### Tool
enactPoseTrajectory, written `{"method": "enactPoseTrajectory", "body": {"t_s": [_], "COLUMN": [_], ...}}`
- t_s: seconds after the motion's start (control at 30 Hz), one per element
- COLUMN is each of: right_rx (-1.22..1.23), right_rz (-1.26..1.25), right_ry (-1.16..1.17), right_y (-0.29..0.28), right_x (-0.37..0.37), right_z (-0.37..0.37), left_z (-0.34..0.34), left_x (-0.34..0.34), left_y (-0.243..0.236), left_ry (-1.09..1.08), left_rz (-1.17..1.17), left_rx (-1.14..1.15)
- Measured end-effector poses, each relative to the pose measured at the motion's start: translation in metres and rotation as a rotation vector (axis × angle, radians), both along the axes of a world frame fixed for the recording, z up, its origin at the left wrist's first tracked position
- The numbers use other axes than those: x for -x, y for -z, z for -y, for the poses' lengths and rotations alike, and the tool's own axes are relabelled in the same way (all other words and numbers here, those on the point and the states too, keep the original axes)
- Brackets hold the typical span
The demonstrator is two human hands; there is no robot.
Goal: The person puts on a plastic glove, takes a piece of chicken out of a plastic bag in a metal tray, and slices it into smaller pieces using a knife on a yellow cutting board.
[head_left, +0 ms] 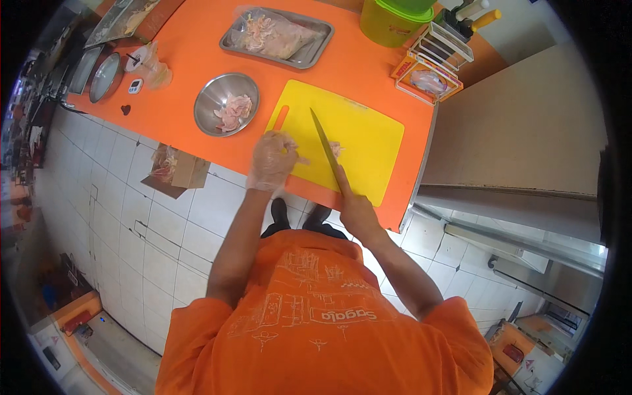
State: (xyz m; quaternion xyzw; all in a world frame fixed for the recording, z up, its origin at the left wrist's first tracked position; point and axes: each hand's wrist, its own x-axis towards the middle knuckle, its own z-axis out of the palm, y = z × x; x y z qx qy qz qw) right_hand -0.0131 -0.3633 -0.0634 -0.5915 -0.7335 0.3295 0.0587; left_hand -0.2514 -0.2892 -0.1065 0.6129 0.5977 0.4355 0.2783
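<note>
Orange counter [187, 49]; right grip [357, 212] closed round knife [326, 143]; gloved left grip [272, 155] curled.

white tiled floor [151, 283], 8 o'clock | orange worktop [178, 43], 11 o'clock | pale wall [536, 23], between 1 and 2 o'clock | large beige panel [520, 125], 2 o'clock | bright glare [598, 250], just past 3 o'clock

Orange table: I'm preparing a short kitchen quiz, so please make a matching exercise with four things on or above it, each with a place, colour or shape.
Things:
1. Knife
2. Bowl
3. Bag
4. Board

Descriptions:
A. on a tray
B. yellow
C. in the right hand
D. round and silver

Pairs: 1-C, 2-D, 3-A, 4-B
</note>
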Motion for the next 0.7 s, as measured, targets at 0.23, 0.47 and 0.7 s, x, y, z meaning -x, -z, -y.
{"method": "enactPoseTrajectory", "body": {"t_s": [0.23,0.47,0.7], "right_rx": [0.046,0.123,0.010], "right_rz": [-0.076,-0.067,-0.166], "right_ry": [0.074,0.127,0.127], "right_y": [0.002,-0.012,0.004], "right_x": [-0.014,-0.008,-0.018], "right_z": [0.023,0.019,0.021], "left_z": [0.005,-0.040,-0.080], "left_x": [0.002,0.084,0.163], "left_y": [-0.005,-0.069,-0.118], "left_ry": [0.405,0.122,0.146], "left_rz": [-0.551,0.534,-0.080], "left_rx": [-0.054,0.133,0.518]}}
